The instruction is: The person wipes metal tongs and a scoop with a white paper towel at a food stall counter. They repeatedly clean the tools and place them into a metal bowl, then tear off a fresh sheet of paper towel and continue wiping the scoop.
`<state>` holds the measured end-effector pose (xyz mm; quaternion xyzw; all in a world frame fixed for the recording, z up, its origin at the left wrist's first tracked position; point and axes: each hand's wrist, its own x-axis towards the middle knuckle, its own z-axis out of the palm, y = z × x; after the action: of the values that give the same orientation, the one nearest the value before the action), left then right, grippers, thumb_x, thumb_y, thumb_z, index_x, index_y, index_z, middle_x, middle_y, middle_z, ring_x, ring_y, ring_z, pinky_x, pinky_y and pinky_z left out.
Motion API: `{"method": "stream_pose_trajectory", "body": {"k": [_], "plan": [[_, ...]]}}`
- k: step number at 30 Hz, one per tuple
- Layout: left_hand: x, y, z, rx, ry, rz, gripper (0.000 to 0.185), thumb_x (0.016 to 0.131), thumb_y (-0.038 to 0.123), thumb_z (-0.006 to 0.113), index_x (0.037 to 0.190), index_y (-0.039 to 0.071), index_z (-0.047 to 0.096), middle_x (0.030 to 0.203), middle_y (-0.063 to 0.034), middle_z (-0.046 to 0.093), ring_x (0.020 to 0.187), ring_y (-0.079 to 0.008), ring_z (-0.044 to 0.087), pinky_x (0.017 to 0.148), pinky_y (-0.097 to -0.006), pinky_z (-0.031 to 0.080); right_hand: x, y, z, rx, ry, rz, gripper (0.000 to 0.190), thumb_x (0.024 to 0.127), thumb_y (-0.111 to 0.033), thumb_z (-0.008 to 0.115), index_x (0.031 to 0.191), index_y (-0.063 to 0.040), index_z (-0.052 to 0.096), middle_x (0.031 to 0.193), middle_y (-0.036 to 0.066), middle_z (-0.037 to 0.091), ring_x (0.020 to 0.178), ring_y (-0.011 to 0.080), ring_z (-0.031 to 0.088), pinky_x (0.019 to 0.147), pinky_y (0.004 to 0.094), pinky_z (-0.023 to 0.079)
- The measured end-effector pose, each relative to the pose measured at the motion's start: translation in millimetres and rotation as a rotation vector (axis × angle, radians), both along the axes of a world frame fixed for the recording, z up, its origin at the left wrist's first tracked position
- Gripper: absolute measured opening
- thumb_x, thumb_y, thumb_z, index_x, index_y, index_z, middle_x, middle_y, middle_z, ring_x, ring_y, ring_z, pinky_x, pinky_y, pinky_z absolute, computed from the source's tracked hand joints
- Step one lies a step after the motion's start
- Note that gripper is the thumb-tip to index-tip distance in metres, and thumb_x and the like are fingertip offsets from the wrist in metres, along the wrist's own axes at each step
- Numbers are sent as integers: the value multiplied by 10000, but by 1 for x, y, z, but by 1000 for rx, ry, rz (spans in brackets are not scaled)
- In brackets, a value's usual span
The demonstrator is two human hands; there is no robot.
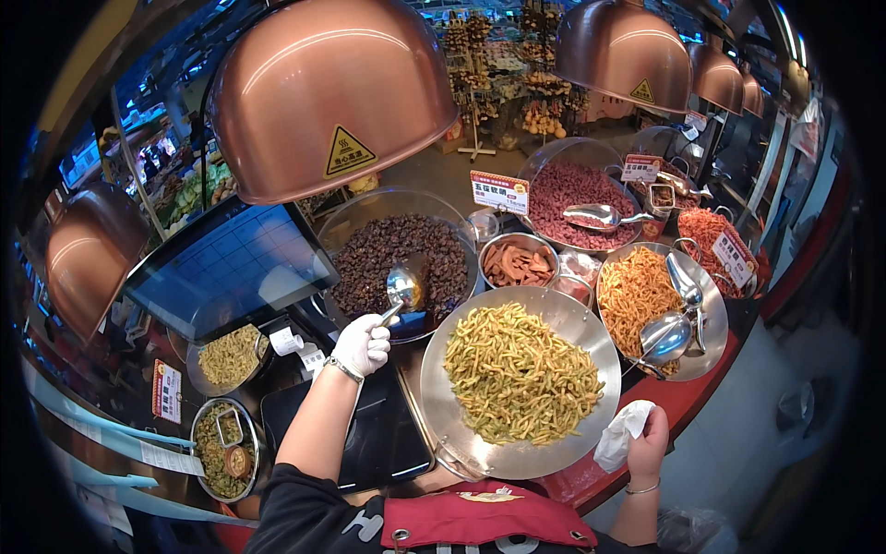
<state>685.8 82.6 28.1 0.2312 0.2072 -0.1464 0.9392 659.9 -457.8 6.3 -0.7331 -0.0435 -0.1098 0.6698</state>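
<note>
My left hand (363, 347), in a white glove, grips the handle of a metal serving spoon (407, 287). The spoon's bowl rests on dark, glossy food pieces (367, 256) in a wide pan with a clear guard. My bare right hand (648, 443) pinches a crumpled white cloth or glove (618, 438); which of these it is, I cannot tell. Between my arms stands a large steel pan (477, 450) heaped with yellow-green fried strips (522, 374). The right hand is just off its lower right rim.
Copper heat lamps (332, 90) hang low over the counter. A touchscreen (232, 260) and receipt printer stand at left. Around the steel pan are a pan of orange strips (637, 284) with scoops, a bowl of brown slices (519, 263) and a pan of reddish bits (574, 187).
</note>
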Motion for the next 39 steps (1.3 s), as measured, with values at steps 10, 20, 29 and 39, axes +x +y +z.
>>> {"method": "stream_pose_trajectory", "body": {"k": [10,20,29,39], "plan": [[9,-19,-16,-328,-147,331,471,1023,423,425,1054,15,658,520,64,345,406,-73,346,367,-231,323,5,2,7,-18,-41,-1,120,930,-29,632,1030,-4,571,933,31,634,852,109,617,780,268,513],[7,-11,-9,-277,-116,371,485,1031,427,396,1079,18,652,507,70,312,372,-82,296,348,-232,275,15,12,2,-9,-13,-16,112,931,-24,627,1027,-3,574,937,24,628,850,97,615,770,260,512],[-4,-20,-8,-304,-122,405,544,1039,465,359,1065,9,655,515,63,334,382,-83,309,363,-225,275,19,18,0,-7,-2,28,98,933,-21,622,1015,3,575,932,26,625,837,100,610,771,262,511],[-3,-24,-11,-336,-153,396,573,1040,467,341,1062,-6,663,521,61,334,396,-79,340,369,-231,329,21,21,1,16,23,28,118,931,-10,611,1043,-2,572,955,25,622,858,98,599,784,263,507]]}}
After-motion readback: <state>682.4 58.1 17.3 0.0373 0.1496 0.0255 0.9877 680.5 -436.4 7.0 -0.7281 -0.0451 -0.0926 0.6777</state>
